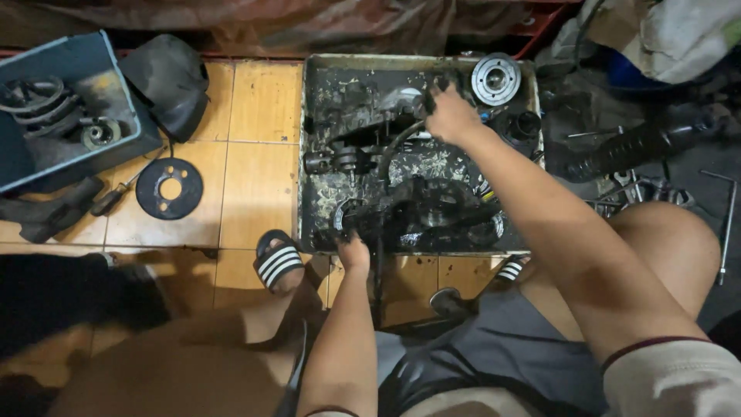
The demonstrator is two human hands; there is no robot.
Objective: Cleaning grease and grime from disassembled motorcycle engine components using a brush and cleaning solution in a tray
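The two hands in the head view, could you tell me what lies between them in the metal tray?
In the head view, between the left hand and the right hand, the greasy metal tray holds a dark engine part and a curved black hose.

Engine part point(432, 205) lies at tray point(309, 154) near edge; round hub point(495, 78) in far right corner; disc point(169, 188) on floor point(258, 166) left.
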